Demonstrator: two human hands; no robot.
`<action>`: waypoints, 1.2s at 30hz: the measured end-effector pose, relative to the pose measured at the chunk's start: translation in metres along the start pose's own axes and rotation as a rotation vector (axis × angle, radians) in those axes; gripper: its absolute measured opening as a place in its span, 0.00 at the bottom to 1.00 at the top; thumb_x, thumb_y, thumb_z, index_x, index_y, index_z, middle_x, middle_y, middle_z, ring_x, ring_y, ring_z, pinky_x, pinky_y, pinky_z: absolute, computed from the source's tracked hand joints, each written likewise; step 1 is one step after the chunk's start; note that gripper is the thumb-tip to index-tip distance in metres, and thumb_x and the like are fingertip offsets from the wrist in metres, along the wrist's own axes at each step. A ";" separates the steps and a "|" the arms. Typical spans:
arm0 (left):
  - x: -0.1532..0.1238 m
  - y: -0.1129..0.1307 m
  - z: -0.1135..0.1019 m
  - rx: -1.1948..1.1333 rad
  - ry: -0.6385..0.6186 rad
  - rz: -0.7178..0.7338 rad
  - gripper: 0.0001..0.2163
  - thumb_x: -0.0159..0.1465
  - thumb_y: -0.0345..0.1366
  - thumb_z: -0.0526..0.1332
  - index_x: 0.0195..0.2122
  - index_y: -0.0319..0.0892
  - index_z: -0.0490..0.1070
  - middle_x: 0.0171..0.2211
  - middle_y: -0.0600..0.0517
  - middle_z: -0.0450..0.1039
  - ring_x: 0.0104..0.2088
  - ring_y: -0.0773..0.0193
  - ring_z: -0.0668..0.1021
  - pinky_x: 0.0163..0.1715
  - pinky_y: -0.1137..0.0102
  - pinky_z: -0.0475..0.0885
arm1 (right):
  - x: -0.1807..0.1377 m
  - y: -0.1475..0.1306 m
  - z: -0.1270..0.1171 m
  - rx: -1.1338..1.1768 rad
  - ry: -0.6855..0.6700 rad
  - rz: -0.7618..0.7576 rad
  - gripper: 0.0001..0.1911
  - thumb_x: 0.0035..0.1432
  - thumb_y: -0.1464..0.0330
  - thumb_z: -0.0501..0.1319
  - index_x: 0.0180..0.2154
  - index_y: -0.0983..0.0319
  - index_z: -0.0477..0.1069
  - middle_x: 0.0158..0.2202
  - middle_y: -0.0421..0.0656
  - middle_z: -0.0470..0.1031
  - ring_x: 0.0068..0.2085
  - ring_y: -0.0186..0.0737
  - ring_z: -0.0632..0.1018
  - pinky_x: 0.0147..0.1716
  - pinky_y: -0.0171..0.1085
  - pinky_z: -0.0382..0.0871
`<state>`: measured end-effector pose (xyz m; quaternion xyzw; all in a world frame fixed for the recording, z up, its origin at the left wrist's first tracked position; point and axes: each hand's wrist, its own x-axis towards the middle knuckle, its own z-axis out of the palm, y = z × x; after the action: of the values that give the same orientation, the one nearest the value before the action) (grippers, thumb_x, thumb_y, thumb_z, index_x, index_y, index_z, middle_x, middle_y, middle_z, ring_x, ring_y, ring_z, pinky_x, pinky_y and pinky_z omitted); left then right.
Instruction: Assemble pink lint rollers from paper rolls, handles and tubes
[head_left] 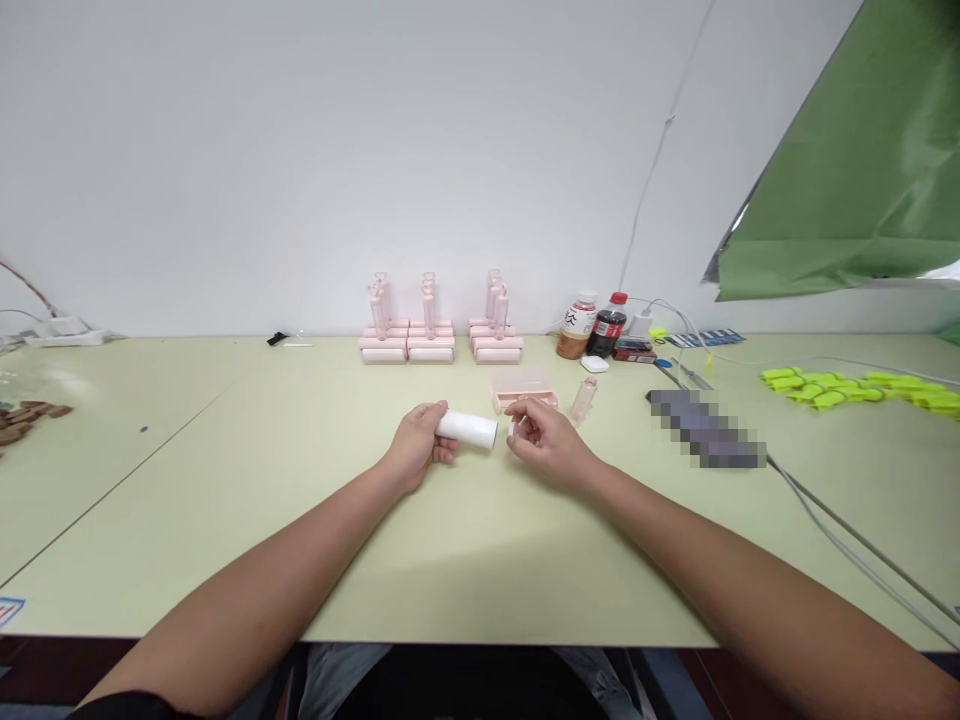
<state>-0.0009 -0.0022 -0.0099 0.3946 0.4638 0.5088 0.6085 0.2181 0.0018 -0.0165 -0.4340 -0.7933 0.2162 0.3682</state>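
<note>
**White roll [468, 430] handled beside the open pink case [525, 381]**

The step in hand appears to be preparation of the roll. The left hand [417, 446] has its fingers closed around the roll's left end, holding it near level above the middle of the table [450, 590]. The right hand [551, 442] is beside the roll's free end, apart from it, with fingers curled and partly open. A small white piece [513, 429] shows at its fingertips; whether it is gripped cannot be told.

In judgement, the next move calls for a steady left hold and fine control at the roll's right end.

The case lies just beyond the right hand, lid raised. A translucent pink handle [583, 401] stands just right of it. Pink-and-white units [430, 353] line the table's back edge.

Labels: the white-capped bottle [576, 326] carries large dark characters on a pale label; the full wording is not legible. The red-capped bottle [606, 328] of dark liquid has no readable brand. The sticker [10, 609] at the front-left corner shows red marks, cut off by the view.
</note>
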 end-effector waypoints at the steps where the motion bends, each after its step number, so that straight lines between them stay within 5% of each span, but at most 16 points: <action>1: -0.001 0.000 0.001 -0.014 -0.020 -0.010 0.10 0.63 0.41 0.60 0.37 0.39 0.64 0.25 0.54 0.69 0.20 0.69 0.74 0.13 0.76 0.71 | -0.001 -0.001 0.002 0.094 0.028 -0.031 0.15 0.53 0.69 0.60 0.45 0.59 0.66 0.35 0.41 0.68 0.28 0.34 0.69 0.28 0.36 0.65; 10: -0.007 0.001 0.005 -0.163 -0.169 -0.089 0.10 0.66 0.42 0.58 0.40 0.39 0.64 0.31 0.49 0.73 0.25 0.65 0.79 0.19 0.74 0.75 | -0.006 -0.005 0.010 0.293 0.206 -0.106 0.13 0.55 0.67 0.62 0.42 0.58 0.65 0.32 0.40 0.68 0.31 0.36 0.72 0.30 0.36 0.70; 18: -0.010 0.001 0.006 -0.241 -0.222 -0.083 0.09 0.68 0.41 0.56 0.43 0.40 0.64 0.35 0.46 0.75 0.29 0.62 0.81 0.24 0.71 0.77 | -0.005 -0.008 0.003 0.161 0.238 -0.223 0.16 0.62 0.64 0.58 0.51 0.58 0.71 0.49 0.49 0.71 0.35 0.38 0.74 0.35 0.40 0.74; 23: -0.011 0.002 0.007 -0.241 -0.233 -0.051 0.13 0.66 0.44 0.59 0.44 0.41 0.64 0.37 0.47 0.75 0.31 0.62 0.81 0.25 0.71 0.77 | -0.007 -0.008 0.007 0.187 0.176 -0.193 0.23 0.65 0.62 0.56 0.60 0.57 0.64 0.54 0.51 0.70 0.37 0.40 0.77 0.35 0.41 0.76; 30: -0.016 -0.004 0.002 0.377 -0.385 0.186 0.23 0.56 0.49 0.67 0.47 0.40 0.70 0.31 0.52 0.69 0.24 0.69 0.73 0.16 0.78 0.64 | -0.010 -0.009 0.012 0.326 0.145 -0.138 0.24 0.64 0.61 0.56 0.60 0.58 0.62 0.50 0.50 0.73 0.33 0.37 0.77 0.35 0.41 0.77; 33: -0.019 -0.006 0.002 0.444 -0.415 0.186 0.29 0.58 0.50 0.64 0.57 0.45 0.60 0.34 0.54 0.68 0.24 0.69 0.73 0.16 0.77 0.64 | -0.010 -0.014 0.006 0.258 0.149 -0.137 0.24 0.63 0.62 0.58 0.59 0.57 0.63 0.55 0.51 0.68 0.36 0.38 0.76 0.35 0.41 0.77; 36: -0.019 -0.007 0.002 0.443 -0.396 0.145 0.28 0.61 0.53 0.60 0.59 0.49 0.54 0.38 0.53 0.66 0.24 0.69 0.74 0.16 0.76 0.66 | -0.010 -0.020 -0.005 0.218 0.319 -0.129 0.25 0.61 0.63 0.60 0.59 0.54 0.62 0.61 0.52 0.57 0.38 0.38 0.74 0.33 0.40 0.76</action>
<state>0.0016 -0.0223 -0.0128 0.6412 0.4066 0.3504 0.5484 0.2144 -0.0171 -0.0039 -0.3685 -0.7229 0.2053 0.5472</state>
